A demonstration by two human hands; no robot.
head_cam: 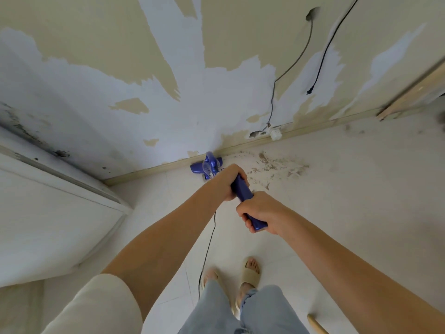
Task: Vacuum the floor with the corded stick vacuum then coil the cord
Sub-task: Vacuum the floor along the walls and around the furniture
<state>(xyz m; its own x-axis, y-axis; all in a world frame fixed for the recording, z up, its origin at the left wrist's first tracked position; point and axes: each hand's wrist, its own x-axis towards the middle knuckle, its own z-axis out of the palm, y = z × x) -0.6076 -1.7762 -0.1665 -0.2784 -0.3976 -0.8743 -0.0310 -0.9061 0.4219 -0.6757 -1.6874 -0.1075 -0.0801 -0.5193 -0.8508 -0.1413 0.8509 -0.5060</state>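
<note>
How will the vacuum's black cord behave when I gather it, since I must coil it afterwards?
Probably floppy: the cord hangs in a loose curve below the left hand toward the floor. It looks thin, so likely light and easy to loop. Trailing beside the feet, it may snag or kink as you pull it in.

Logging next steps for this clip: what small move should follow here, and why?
Probably sweep the vacuum head rightward along the baseboard. Both the left hand and right hand grip the handle, and the dirt patch lies just right of it.

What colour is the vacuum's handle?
Blue-purple handle; the head view shows it best.
</note>
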